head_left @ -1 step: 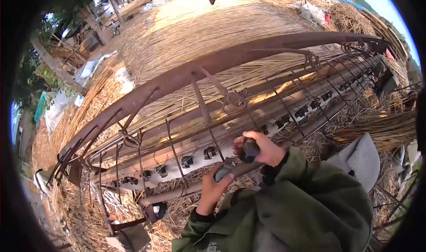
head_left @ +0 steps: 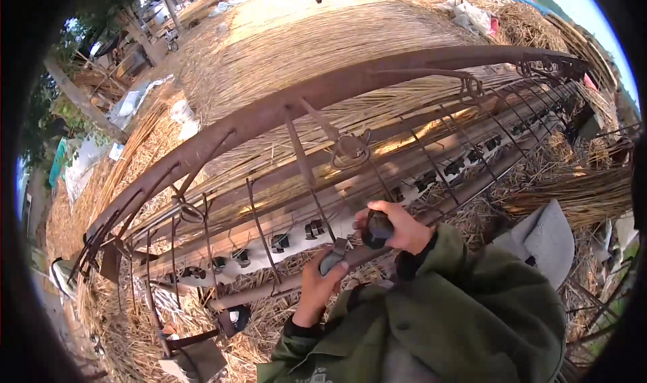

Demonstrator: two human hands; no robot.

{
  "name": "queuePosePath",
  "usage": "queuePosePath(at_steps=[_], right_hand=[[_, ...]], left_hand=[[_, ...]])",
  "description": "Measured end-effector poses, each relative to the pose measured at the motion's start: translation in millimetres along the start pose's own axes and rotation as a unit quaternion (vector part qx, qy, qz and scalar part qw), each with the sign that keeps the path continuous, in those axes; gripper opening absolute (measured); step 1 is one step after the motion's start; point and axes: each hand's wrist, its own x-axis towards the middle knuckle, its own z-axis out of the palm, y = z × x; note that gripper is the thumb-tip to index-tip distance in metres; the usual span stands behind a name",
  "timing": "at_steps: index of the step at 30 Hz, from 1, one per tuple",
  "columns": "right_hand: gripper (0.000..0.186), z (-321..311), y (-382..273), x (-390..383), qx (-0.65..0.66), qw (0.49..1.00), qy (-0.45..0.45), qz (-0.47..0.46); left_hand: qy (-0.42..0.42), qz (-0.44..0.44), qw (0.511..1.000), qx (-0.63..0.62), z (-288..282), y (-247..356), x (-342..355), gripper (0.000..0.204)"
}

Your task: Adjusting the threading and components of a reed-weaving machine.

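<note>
My left hand (head_left: pixel 315 287) is wrapped round a grey, rounded block with a squared tip (head_left: pixel 333 258), beside the lower rusty pipe (head_left: pixel 296 280). Just to its right, my right hand (head_left: pixel 410 231) grips a dark, rounded knob-like piece (head_left: pixel 377 229), fingers curled over its far side. The two pieces are close but apart. Both hands are over the near side of a rusty metal frame, by a pale strip (head_left: pixel 259 265) fitted with a row of black clips (head_left: pixel 280 242). Thin upright rods (head_left: pixel 261 228) cross in front of the strip.
A thick rusty beam (head_left: pixel 337 90) arches across the frame, with ring fittings (head_left: pixel 350 150) below. Beyond spreads a mat of straw-coloured reeds (head_left: pixel 296 56). A reed bundle (head_left: pixel 579 198) and a grey sheet (head_left: pixel 542 238) lie to the right. Trees (head_left: pixel 81 103) stand far left.
The view has shifted slightly, so the frame and mat appear a little further left. Both hands keep the same grips.
</note>
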Motion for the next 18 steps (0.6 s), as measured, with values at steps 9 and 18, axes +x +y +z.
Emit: queuePosePath(at_steps=[9,18], right_hand=[[0.036,-24.2,43.7,-49.2,-0.123,0.992,-0.017,0.018],[0.036,-4.1,42.9,-29.4,-0.117,0.992,-0.032,-0.041]], left_hand=[[-0.023,0.06,0.991,0.119,9.4,2.4,-5.0,0.06],[-0.019,0.215,0.921,0.324,28.6,-5.7,5.1,0.058]])
